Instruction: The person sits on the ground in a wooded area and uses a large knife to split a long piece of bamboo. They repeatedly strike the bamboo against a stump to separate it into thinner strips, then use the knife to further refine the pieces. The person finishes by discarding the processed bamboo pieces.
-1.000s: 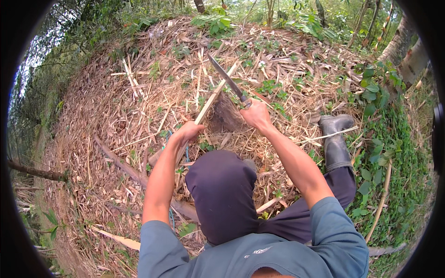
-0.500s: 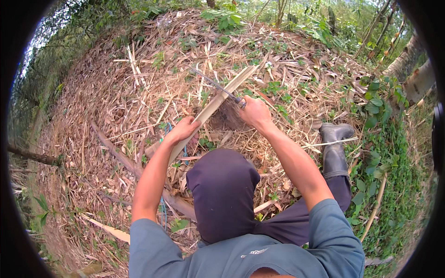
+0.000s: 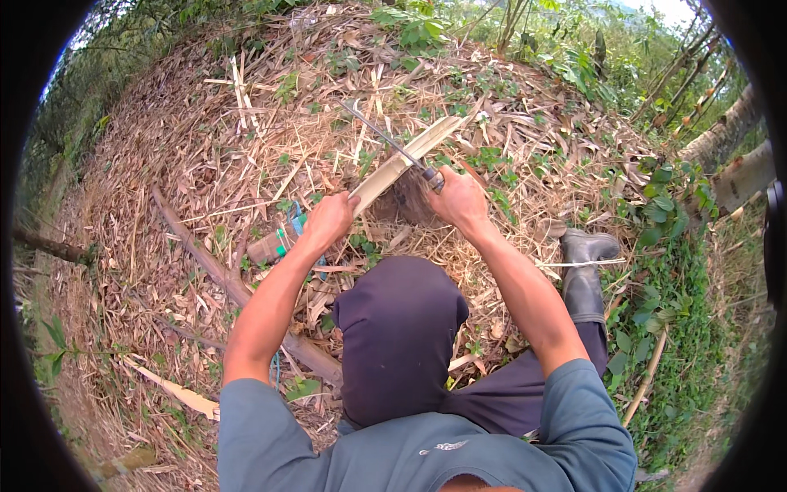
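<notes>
Head view: dry, strawy litter [image 3: 205, 189].
Left hand [image 3: 328, 220]: clamped on pale, flat bamboo strip [image 3: 406, 160].
Right hand [image 3: 461, 201]: clamped on knife [image 3: 392, 143], blade now lower, across strip.

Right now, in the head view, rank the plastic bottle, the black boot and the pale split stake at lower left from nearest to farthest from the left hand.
From the left hand:
1. Plastic bottle, lying in the litter just left of and below the hand.
2. Black boot, far across on the person's right side.
3. Pale split stake, at lower left near the left elbow.
Boot and stake are roughly alike, too close to rank firmly.
</notes>
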Demonstrator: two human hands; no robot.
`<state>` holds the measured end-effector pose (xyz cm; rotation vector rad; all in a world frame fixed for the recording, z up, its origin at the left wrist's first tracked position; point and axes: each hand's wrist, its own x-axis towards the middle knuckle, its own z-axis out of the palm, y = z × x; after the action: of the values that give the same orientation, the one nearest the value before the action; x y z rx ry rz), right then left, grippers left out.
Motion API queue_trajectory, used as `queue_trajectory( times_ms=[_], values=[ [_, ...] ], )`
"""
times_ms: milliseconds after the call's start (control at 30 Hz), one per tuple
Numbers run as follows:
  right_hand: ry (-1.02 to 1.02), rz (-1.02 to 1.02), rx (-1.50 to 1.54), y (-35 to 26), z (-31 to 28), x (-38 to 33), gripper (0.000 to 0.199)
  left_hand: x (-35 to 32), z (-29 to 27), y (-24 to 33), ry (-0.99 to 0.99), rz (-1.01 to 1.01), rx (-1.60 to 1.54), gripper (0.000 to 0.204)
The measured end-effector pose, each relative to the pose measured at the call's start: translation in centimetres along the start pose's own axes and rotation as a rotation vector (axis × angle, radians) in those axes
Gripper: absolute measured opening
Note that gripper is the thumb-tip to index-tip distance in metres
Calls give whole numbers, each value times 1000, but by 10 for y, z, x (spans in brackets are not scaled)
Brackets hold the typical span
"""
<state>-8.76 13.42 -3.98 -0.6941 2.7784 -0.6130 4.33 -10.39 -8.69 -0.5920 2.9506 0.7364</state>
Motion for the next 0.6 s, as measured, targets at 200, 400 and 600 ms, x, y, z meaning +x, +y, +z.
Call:
queue_trajectory(
  times_ms=[200, 400, 600],
  values=[
    [71, -38, 36, 21, 12, 1, 37, -1, 11, -4, -191, -135, -358, 44],
    [361, 42, 622, 41, -1, -44, 19, 0, 1, 38, -255, 14, -738, 42],
    [738, 132, 1104, 86, -23, -111, 9, 49, 10, 130, -129, 307, -928, 45]
  ],
)
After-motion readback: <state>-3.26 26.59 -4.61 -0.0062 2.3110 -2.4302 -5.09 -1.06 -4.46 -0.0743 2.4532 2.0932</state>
